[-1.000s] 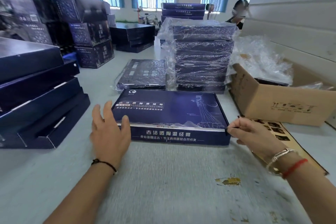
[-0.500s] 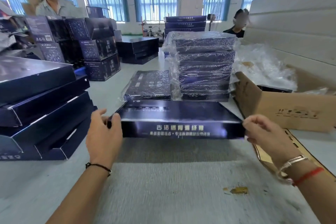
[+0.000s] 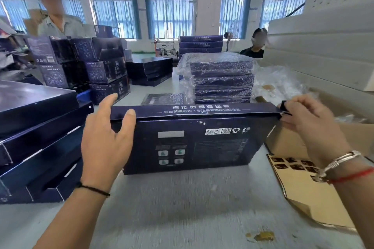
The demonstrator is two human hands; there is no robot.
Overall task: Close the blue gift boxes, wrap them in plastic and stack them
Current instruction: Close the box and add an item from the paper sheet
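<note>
Blue gift box (image 3: 194, 139): stands on its long edge on the desk (image 3: 182, 208), underside toward the camera, showing a barcode and a white label panel. Its top side strip carries white printed text, too blurred to read.

Left hand (image 3: 107, 141): grip curled round the box's upper left corner, thumb on the near face, fingers over the top edge. The fingertips behind the box are hidden. A black cord circles the wrist.

Right hand (image 3: 309, 125): grip pinches the upper right corner of the box; a small dark flap appears to be caught between thumb and fingers, though motion blur makes this uncertain. A silver bangle and a red cord sit on the wrist.

Right of the box, a flat brown cardboard sheet (image 3: 303, 194) lies on the desk, its far end hidden behind the right forearm. Beyond it, an open carton (image 3: 287, 143) is partly covered by the right hand.

Left of the box, a stack of open blue boxes (image 3: 36, 133) is cut off by the frame edge.

Behind the box, a wrapped stack (image 3: 222, 79) of blue boxes in clear plastic stands on the desk; its lowest layers are hidden by the held box. Just beside it, one wrapped box (image 3: 164, 99) lies flat, mostly concealed.

Farther back, dark cartons (image 3: 97, 66) are piled, and two people stand near curtained windows (image 3: 170, 16).
</note>
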